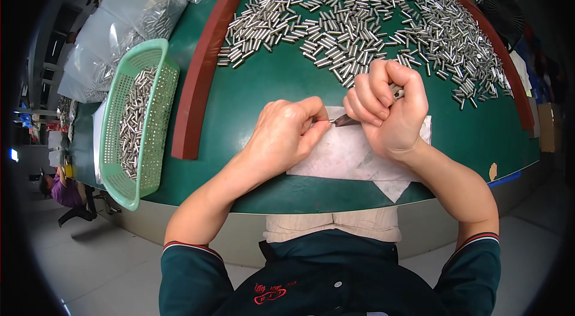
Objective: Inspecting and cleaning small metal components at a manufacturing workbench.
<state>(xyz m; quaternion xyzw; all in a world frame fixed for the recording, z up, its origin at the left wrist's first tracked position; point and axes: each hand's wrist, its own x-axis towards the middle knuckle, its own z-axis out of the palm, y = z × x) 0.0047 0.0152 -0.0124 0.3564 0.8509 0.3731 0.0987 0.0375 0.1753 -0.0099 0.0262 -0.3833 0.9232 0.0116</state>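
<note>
Head view: my left hand [281, 136] pinches a small metal pin [328, 120] at its end, and my right hand [389, 106] is fisted around a pointed tool [346, 119] meeting it

I judge the pin stiff, light and slippery, best gripped mid-barrel; white paper [347, 157] lies beneath, the loose pin heap [359, 17] at 12 o'clock, the green basket [150, 112] at 9 o'clock

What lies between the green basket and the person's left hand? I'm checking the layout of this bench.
In the head view, the red-brown rail and a bare strip of green table lie between the green basket and the left hand.
</note>
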